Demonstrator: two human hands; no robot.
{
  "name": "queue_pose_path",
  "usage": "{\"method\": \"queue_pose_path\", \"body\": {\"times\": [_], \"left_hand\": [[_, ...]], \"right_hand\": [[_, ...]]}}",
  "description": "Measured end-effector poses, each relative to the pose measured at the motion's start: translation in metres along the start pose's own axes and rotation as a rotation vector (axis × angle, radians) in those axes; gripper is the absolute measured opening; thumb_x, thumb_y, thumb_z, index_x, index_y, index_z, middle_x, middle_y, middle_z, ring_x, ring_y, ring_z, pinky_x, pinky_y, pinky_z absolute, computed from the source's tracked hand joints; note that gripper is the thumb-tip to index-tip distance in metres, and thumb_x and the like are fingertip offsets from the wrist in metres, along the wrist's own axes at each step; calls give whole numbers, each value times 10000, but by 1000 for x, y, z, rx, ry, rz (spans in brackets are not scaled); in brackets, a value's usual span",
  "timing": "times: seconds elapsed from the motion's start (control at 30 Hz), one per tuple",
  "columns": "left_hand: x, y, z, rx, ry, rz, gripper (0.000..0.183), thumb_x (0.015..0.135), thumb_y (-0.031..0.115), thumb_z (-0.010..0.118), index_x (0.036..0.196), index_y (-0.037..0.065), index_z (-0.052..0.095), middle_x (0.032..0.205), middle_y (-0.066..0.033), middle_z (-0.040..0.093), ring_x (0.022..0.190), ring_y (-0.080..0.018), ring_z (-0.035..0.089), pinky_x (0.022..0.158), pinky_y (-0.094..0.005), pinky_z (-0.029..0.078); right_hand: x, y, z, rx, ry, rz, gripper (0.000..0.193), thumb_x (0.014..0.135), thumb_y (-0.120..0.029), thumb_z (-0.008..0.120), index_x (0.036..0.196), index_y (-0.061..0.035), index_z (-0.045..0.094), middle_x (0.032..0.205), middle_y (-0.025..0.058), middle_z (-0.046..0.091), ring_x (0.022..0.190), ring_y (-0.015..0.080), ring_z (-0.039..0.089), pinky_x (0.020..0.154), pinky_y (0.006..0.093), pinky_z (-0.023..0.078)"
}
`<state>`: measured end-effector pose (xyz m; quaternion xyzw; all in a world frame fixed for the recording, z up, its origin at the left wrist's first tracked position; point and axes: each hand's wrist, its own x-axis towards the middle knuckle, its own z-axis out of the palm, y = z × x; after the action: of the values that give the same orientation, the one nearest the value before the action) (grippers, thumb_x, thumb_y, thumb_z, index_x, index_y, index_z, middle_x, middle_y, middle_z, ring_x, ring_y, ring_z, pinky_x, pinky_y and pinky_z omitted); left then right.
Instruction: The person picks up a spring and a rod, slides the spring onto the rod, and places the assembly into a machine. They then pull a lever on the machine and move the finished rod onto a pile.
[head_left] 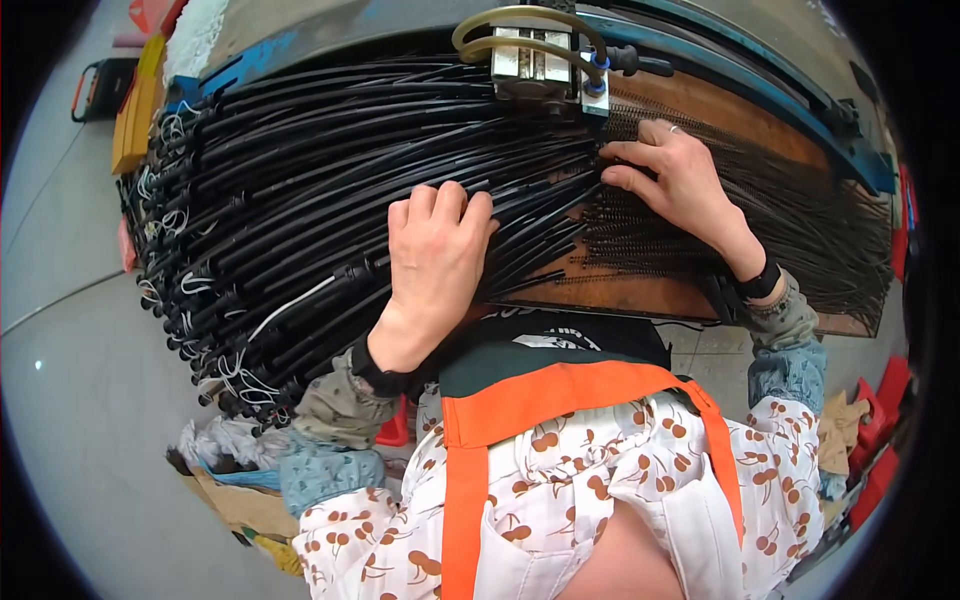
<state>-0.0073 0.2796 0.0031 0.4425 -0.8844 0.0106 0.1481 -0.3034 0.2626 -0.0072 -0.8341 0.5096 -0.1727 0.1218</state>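
A dense bundle of long black tubes (300, 150) lies across the work table, with white cords at their left ends. My left hand (437, 240) is closed over the tubes near the middle, its fingers curled round a black tube that points toward my right hand. Its fingertips are partly hidden. My right hand (675, 175) is at the tubes' right tips, thumb and index finger bent in a pinch; what lies between them is too small to make out. Thin dark coil springs (800, 215) spread beneath and to the right of this hand.
A metal pneumatic clamp (535, 60) with a looped yellowish hose stands at the far side, just beyond my hands. A blue metal rail (740, 60) runs behind the springs. The wooden tabletop (620, 292) ends near my apron. A yellow box (137, 110) sits at far left.
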Motion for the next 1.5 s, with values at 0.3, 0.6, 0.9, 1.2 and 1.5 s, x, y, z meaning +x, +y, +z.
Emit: {"method": "queue_pose_path", "body": {"times": [0.3,0.6,0.9,1.2,1.5], "left_hand": [[14,-12,6,-18,-134,175,174,800,38,610,971,55,583,899,-82,546,864,-241,551,722,-339,467],[36,-66,-49,-115,-389,113,295,823,-30,643,1116,13,634,1010,-143,616,950,-324,589,836,-422,514],[63,-3,-9,-187,-270,288,312,893,106,652,1200,62,618,771,-68,571,704,-237,649,554,-353,530],[124,32,-22,-55,-297,564,201,810,22,635,1002,67,594,799,-93,557,778,-294,608,655,-406,500],[241,27,4,-82,-129,714,326,888,-6,601,1210,41,592,896,-163,585,790,-375,605,664,-464,484]], "right_hand": [[4,4,22,221,59,3,254,886,-215,711,1097,-73,721,839,125,695,775,292,687,671,375,539],[-6,14,38,236,147,57,153,879,-135,703,932,-7,638,764,141,636,742,316,636,640,395,492],[-19,14,37,727,76,86,356,977,-116,580,1320,-20,590,918,137,693,816,249,630,793,350,505],[-25,2,21,48,479,-254,430,873,-70,621,1285,44,582,1203,136,662,999,300,650,836,357,569],[-109,110,-41,-265,766,415,586,862,-342,747,1378,-128,567,722,121,666,614,265,668,564,353,532]]}}
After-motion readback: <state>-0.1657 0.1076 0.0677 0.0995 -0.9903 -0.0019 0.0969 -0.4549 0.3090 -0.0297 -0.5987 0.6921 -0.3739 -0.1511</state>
